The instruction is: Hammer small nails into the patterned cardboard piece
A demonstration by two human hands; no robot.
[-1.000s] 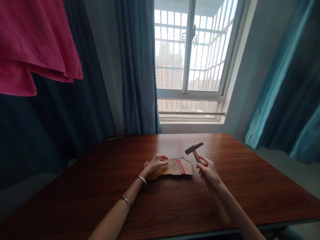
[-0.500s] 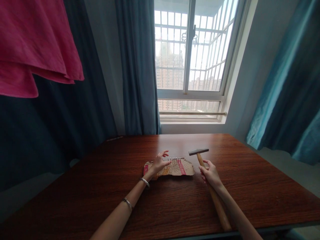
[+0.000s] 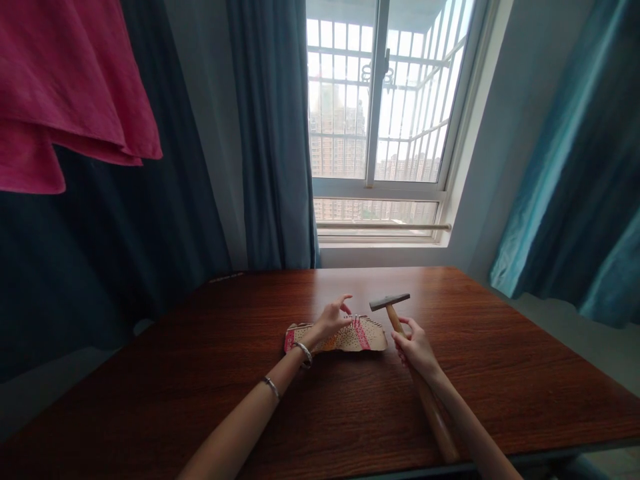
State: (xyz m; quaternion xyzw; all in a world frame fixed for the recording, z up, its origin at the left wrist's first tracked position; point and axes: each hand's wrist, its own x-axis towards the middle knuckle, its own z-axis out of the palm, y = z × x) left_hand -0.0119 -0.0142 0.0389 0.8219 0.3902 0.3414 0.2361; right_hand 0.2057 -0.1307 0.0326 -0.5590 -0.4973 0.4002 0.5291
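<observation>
Comparatively, we find the left hand (image 3: pixel 333 321) farther right along the row of nails (image 3: pixel 357 321) than half a second ago, covering more of them; the hammer (image 3: pixel 391 302) has shifted slightly left. The cardboard (image 3: pixel 376 335) lies on the table (image 3: pixel 510 373), its torn near edge facing us, at much the same spot as before. Tabletop surrounds it on every side, and a narrow strip separates its right end from the right hand (image 3: pixel 416 347). The hammer's butt reaches close to the table's near edge. We see the left arm slanting inward, two bracelets (image 3: pixel 304 354) on it, the thumb and forefinger parted beside the nails; whether they touch one, we cannot tell. The right hand is wrapped around the upper handle, its fingers curled, with the hammer's head pointing away from us, just beyond the knuckles.
</observation>
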